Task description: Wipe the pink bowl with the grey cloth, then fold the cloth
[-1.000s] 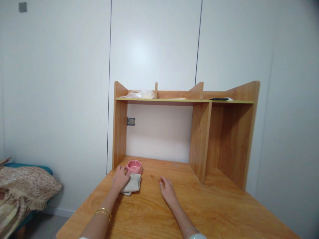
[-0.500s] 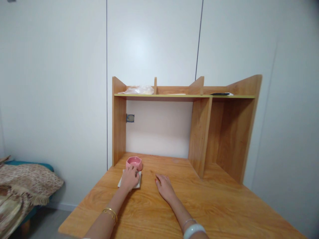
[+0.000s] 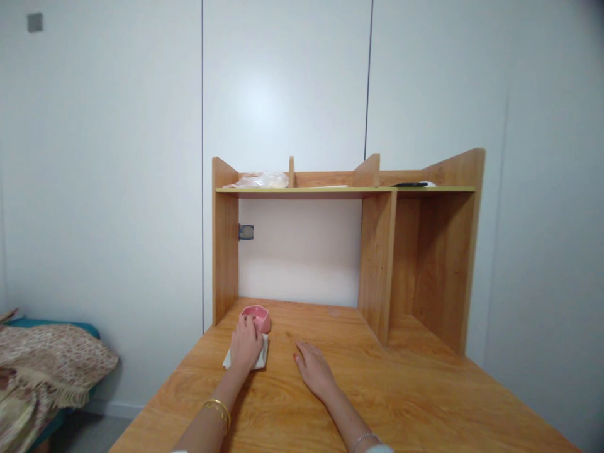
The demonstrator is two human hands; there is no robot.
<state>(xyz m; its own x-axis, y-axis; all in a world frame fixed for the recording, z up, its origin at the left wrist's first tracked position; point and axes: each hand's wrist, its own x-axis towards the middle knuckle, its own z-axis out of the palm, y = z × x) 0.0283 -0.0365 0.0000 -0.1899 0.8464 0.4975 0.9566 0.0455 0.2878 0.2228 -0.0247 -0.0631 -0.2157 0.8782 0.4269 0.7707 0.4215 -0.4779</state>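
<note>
My left hand lies palm down on a folded white cloth on the wooden desk, fingers stretched forward. Its fingertips touch the near rim of a small pink bowl that stands just behind the cloth. My right hand rests flat on the bare desk to the right of the cloth, fingers apart, holding nothing. A gold bangle is on my left wrist.
A wooden shelf unit stands at the back of the desk with two open bays. On its top shelf lie a clear plastic bag and a dark flat object. A bed with a patterned blanket is at lower left.
My left hand slid from the cloth's left edge onto the top of it and reached the pink bowl. My right hand stayed flat on the desk. The head view shifted slightly.
</note>
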